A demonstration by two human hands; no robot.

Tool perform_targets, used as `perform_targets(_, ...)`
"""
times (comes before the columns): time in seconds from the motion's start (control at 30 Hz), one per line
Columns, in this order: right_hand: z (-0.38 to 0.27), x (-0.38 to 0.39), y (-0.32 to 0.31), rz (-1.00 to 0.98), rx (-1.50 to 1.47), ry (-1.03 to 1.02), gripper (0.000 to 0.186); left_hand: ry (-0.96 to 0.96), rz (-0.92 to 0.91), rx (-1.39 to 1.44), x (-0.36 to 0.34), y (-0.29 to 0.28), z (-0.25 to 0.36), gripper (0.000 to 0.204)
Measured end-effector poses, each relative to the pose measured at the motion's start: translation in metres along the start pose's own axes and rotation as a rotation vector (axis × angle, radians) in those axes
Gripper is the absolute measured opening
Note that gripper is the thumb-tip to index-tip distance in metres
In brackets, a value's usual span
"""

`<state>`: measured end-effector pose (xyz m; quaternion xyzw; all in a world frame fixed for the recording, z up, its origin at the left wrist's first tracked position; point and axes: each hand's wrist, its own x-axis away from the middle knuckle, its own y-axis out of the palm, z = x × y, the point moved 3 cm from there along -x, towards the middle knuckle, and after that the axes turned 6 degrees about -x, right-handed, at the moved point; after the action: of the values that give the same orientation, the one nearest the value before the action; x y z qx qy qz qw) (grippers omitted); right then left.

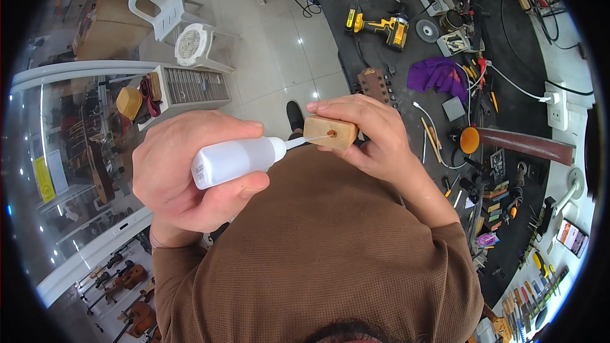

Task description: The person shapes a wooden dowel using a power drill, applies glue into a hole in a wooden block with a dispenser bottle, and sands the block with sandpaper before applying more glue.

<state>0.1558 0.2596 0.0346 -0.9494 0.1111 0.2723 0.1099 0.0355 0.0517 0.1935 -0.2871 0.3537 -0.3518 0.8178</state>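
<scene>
In my left hand [181, 162] is a translucent white squeeze bottle [232, 164], gripped between thumb and fingers and lying nearly level. Its thin tapered nozzle [295, 143] points right. My right hand [378, 130] pinches a small light wooden block [343, 141] with a round, brown-edged hole in the face turned toward me. The nozzle's fine tip reaches to that hole; whether it goes inside, I cannot tell. Both hands are held up in front of my brown shirt, above the floor.
Beyond my right hand, a dark workbench carries a guitar headstock [373, 84], a yellow cordless drill [389, 29], a purple cloth [437, 77] and cables. Hand tools [530, 298] line the right wall. On the left stand a white chair [164, 18], a stool [194, 46] and a glass partition.
</scene>
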Motion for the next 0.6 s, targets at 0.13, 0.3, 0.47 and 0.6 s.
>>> perform_targets(0.13, -0.0012, -0.0001, 0.0007, 0.012, -0.016, 0.013, 0.057, -0.042, 0.006, -0.023, 0.0008, 0.0007, -0.0001, 0.061)
perform_targets(0.3, -0.0004, 0.0001, -0.0009, 0.006, -0.007, 0.013, 0.057, -0.120, 0.036, 0.006, 0.0027, 0.0013, 0.0008, 0.065)
perform_targets(0.47, -0.0012, -0.0007, -0.0020, 0.016, -0.014, 0.016, 0.057, -0.108, 0.058, 0.057, 0.0029, 0.0006, -0.0010, 0.055)
perform_targets(0.6, -0.0020, -0.0014, -0.0019, 0.022, -0.020, 0.022, 0.055, -0.095, 0.066, 0.057, 0.0047, 0.0000, -0.0041, 0.065)
